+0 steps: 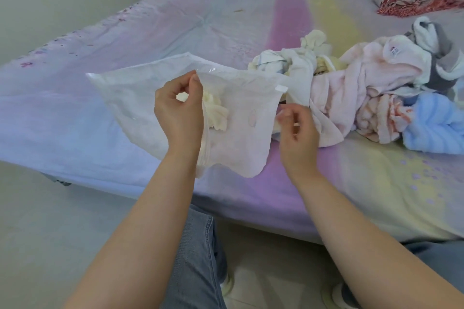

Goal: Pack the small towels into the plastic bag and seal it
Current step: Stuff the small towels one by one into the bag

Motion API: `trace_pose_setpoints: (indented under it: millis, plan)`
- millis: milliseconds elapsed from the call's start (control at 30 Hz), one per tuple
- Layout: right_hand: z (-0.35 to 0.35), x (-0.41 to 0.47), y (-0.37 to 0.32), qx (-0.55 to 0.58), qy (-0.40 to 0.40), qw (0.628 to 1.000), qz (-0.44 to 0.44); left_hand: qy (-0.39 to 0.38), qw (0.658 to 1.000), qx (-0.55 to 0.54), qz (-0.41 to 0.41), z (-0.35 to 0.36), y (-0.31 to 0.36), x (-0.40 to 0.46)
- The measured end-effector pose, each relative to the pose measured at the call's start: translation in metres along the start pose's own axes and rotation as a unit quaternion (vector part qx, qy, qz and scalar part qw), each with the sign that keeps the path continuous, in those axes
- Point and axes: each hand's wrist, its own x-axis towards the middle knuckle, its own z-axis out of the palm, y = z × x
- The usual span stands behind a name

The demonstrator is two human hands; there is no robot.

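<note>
1. Translucent white plastic bag [241,118]: on the pastel bed [175,40] near its front edge, mouth held up, one pale yellow towel [216,114] inside.
2. Left hand [179,113]: thumb and forefinger pinch the bag's rim.
3. Right hand [296,128]: loosely curled, apparently holding nothing.
4. Heap of small crumpled towels [371,88]: just right of the bag.
5. Risk: the limp mouth may collapse; the bag could slide off the edge.
6. Room: open bedsheet left and behind.

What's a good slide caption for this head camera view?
Left hand pinches the plastic bag open, one cream towel inside; right hand near the towel pile.
</note>
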Motion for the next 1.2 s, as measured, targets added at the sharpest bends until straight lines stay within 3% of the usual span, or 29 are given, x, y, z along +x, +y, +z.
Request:
trace_pose_setpoints:
  millis: [33,67,100,167,233,267,367,467,533,600,633,667,700,733,800,867,933,1000,1067,1100,1200]
  plan:
    - [-0.010,0.009,0.011,-0.039,0.018,0.999,-0.002,0.018,1.000,-0.017,-0.001,0.001,0.000,0.000]
    - [-0.018,0.020,0.022,-0.111,-0.014,0.994,0.016,0.033,0.999,-0.028,-0.002,0.002,0.000,0.000]
    - [-0.024,0.030,0.037,-0.208,-0.095,0.972,0.046,0.042,0.999,-0.035,0.000,0.003,-0.001,0.001]
    - [-0.029,0.038,0.059,-0.396,-0.254,0.879,0.077,0.042,0.998,-0.040,0.005,0.003,0.000,0.000]
    - [-0.033,0.038,0.075,-0.495,-0.291,0.817,0.050,0.031,0.999,-0.037,0.009,0.003,0.001,-0.001]
    - [-0.034,0.038,0.075,-0.510,-0.271,0.816,0.033,0.025,0.999,-0.035,0.011,0.003,0.000,-0.002]
    - [-0.034,0.037,0.056,-0.470,-0.238,0.849,0.027,0.017,0.999,-0.036,0.009,0.000,-0.003,-0.005]
    - [-0.043,0.027,0.016,-0.387,-0.336,0.856,0.062,0.024,0.999,-0.046,0.003,-0.001,-0.004,-0.007]
    - [-0.058,0.019,-0.023,-0.322,-0.477,0.810,0.108,0.036,0.998,-0.057,0.002,0.001,-0.003,-0.007]
    - [-0.071,0.015,-0.055,-0.272,-0.633,0.711,0.142,0.042,0.997,-0.062,0.003,0.002,-0.002,-0.006]
    - [-0.075,0.014,-0.064,-0.252,-0.676,0.677,0.146,0.042,0.997,-0.064,0.004,0.003,-0.002,-0.006]
    - [-0.075,0.016,-0.066,-0.252,-0.686,0.668,0.141,0.040,0.997,-0.064,0.004,0.004,-0.002,-0.007]
    - [-0.071,0.021,-0.066,-0.270,-0.665,0.685,0.125,0.040,0.997,-0.065,0.005,0.004,-0.002,-0.007]
    - [-0.064,0.029,-0.061,-0.295,-0.614,0.724,0.105,0.040,0.997,-0.064,0.006,0.003,-0.002,-0.007]
    - [-0.046,0.050,-0.048,-0.312,-0.459,0.827,0.088,0.046,0.997,-0.060,0.010,0.001,-0.003,-0.006]
    - [-0.029,0.070,-0.032,-0.267,-0.330,0.895,0.135,0.056,0.997,-0.060,0.010,-0.001,-0.003,-0.004]
    - [-0.014,0.084,-0.019,-0.196,-0.285,0.907,0.241,0.063,0.996,-0.057,0.007,-0.003,-0.004,-0.001]
    - [0.001,0.089,-0.003,-0.192,-0.288,0.886,0.308,0.061,0.997,-0.052,0.005,-0.005,-0.005,0.000]
    - [0.013,0.085,0.010,-0.275,-0.316,0.859,0.295,0.058,0.997,-0.044,0.005,-0.006,-0.005,-0.001]
    - [0.016,0.082,0.017,-0.298,-0.311,0.863,0.265,0.056,0.998,-0.038,0.006,-0.007,-0.005,-0.001]
    - [0.011,0.070,0.023,-0.204,-0.278,0.910,0.230,0.040,0.999,-0.018,0.005,-0.010,-0.007,0.002]
